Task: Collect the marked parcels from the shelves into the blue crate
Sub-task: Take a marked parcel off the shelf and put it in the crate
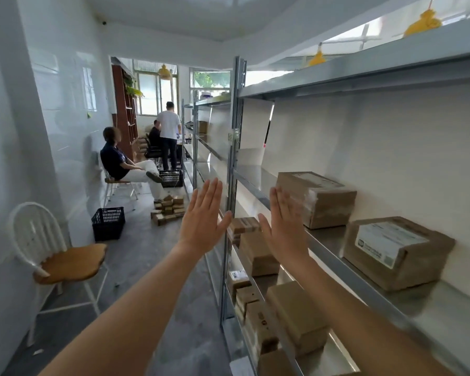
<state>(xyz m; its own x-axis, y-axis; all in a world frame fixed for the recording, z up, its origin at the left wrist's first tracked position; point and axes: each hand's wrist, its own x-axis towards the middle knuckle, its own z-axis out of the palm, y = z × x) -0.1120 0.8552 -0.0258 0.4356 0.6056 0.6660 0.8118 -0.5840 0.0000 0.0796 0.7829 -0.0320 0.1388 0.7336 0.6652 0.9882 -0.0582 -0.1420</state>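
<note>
- Both forearms raised mid-frame; left hand (201, 215) and right hand (284, 226) flat, fingers released, grasping nothing.
- Step, likely: reaching for a parcel (316, 198) right of centre on the shelf (337, 256); next calls for checking its mark, then gripping.

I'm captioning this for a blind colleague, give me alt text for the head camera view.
Two bare hands, left hand and right hand, are raised open and empty beside a metal shelf rack holding brown cardboard parcels. No blue crate is visible.

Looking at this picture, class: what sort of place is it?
Probably a parcel storeroom: metal shelving holds labelled cardboard parcels, more parcels sit piled on the floor, with a dark crate nearby.
</note>
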